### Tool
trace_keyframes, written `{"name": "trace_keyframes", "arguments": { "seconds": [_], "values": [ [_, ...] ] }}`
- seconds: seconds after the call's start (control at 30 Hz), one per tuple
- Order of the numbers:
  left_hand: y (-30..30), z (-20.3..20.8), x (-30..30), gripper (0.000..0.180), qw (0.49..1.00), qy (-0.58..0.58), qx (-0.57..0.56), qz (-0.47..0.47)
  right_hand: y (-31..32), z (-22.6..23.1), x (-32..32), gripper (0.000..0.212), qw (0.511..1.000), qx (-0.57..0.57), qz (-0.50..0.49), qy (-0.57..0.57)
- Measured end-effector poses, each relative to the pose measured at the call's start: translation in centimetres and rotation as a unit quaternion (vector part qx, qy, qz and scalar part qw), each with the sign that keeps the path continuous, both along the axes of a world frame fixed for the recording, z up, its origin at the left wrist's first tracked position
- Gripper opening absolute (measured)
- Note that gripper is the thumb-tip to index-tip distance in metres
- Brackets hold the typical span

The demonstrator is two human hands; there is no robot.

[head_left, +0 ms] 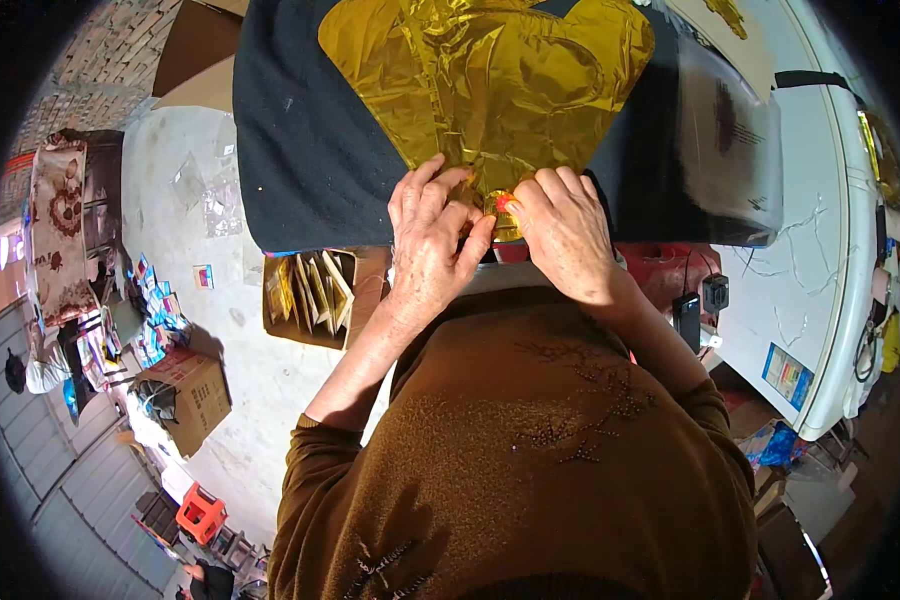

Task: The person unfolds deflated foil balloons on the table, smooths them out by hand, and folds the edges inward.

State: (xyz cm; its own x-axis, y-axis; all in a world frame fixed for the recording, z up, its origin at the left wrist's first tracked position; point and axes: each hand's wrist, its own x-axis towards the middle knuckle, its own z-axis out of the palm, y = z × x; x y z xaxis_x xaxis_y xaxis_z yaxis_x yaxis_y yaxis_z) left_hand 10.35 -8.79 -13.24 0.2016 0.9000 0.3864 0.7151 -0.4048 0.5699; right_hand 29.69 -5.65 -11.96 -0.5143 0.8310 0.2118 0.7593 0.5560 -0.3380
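A flat, creased gold foil balloon (510,100), heart-shaped as far as it shows, lies on the black cloth (300,190) in front of me. Its narrow lower end points toward my body. My left hand (433,232) has its fingers bent over the left side of that end, with the thumb reaching toward the middle. On the other side, my right hand (562,228) pinches the tip between thumb and forefinger. Something small and red (504,203) shows beside the right fingertips; its kind is too small to make out. The foil beneath my fingers is partly hidden.
Left below the cloth's edge stands an open cardboard box (310,298) of flat gold packets. Clear plastic sheeting (725,140) lies at the cloth's right. A white surface (795,270) with a black device (688,318) nearby is farther right. A red stool (201,513) stands lower left.
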Motion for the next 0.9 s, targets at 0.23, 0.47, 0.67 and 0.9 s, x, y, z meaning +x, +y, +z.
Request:
{"name": "trace_keyframes", "arguments": {
  "seconds": [0.23,0.47,0.67,0.9],
  "values": [
    [0.4,-1.1,-0.1,0.024,0.999,0.025,0.022,0.008,0.6,-0.5,-0.9,0.018,0.999,0.034,-0.01,-0.02],
    [-0.6,-1.5,-1.4,0.039,0.988,0.096,0.087,-0.081,0.8,-1.2,-0.8,0.021,0.999,0.035,-0.015,-0.01],
    [0.0,-3.1,-2.7,0.037,0.971,0.127,0.142,-0.146,1.1,-1.5,-0.8,0.023,1.0,0.021,-0.02,0.012],
    [1.5,-3.0,-3.0,0.038,0.964,0.087,0.15,-0.203,1.4,-1.8,0.1,0.025,0.999,0.005,-0.019,0.048]
  ]
}}
